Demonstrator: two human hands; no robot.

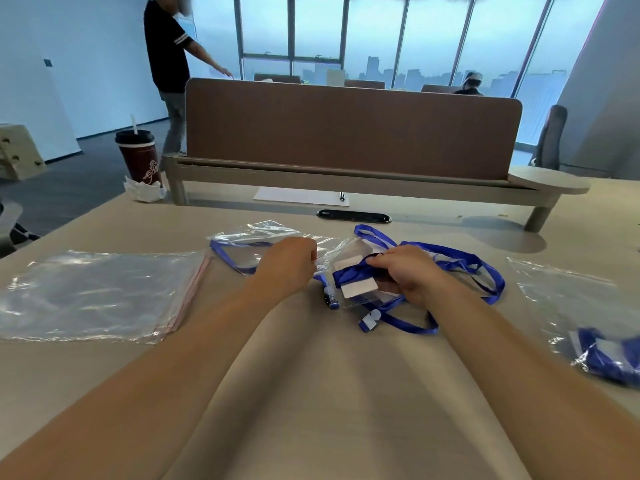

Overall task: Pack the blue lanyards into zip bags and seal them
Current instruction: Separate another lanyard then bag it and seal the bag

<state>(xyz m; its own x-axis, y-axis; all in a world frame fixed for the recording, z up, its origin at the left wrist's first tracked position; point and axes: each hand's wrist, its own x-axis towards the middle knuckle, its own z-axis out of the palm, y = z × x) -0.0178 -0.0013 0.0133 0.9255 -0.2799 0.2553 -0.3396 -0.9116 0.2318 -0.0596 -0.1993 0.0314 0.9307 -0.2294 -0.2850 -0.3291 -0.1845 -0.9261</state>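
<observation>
Seemingly mid-packing: on the tabletop point(311, 382), the left hand point(287, 262) pinches the mouth of the zip bag point(277, 233), the right hand point(412, 273) grips a bunched lanyard point(350, 273) just beside it — next, the bundle must slide inside, tails tucked, before sealing.

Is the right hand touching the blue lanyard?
Touching. The head view shows the right hand gripping the bunched blue lanyard over the badge holder.
</observation>
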